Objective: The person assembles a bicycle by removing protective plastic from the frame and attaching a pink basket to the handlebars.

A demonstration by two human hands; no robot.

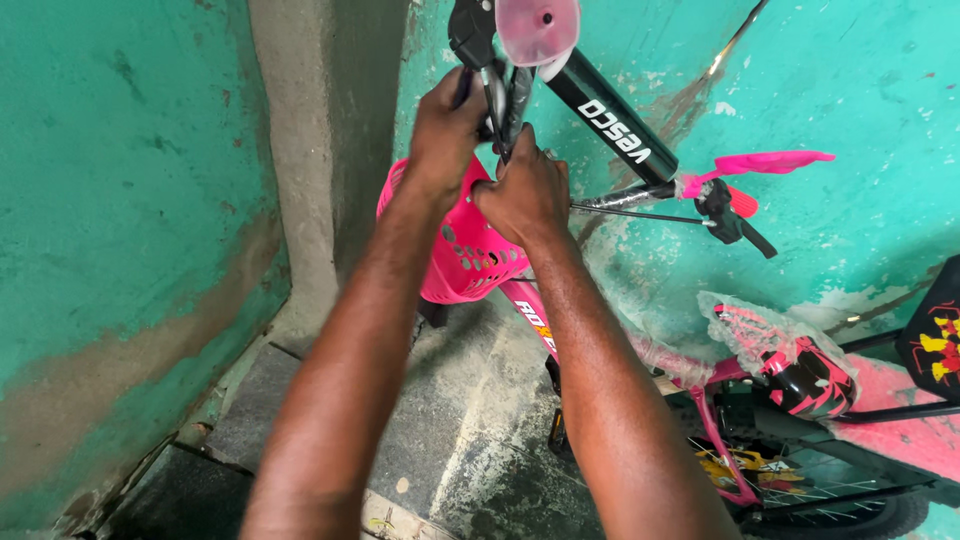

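Head view: nearest lie grey floor slabs (pixel 300 400) against a green wall (pixel 120 200). At lower right a pink bike frame (pixel 540 320) runs down to a plastic-wrapped saddle (pixel 790 365) and a wheel (pixel 830 500). Both forearms stretch up and away from the camera, covering part of the frame and the floor. Farther on, a pink basket (pixel 465 250) hangs at the front of the bike, half hidden behind the wrists. Right hand (pixel 525 195) is fisted just above the basket, fingers curled tight around the cables (pixel 505 105). Left hand (pixel 447 125) sits higher, touching it, closed on the same cables beside the stem. Beyond them a black handlebar (pixel 615 125) slants right to a brake lever (pixel 735 225) and a pink streamer (pixel 775 160).
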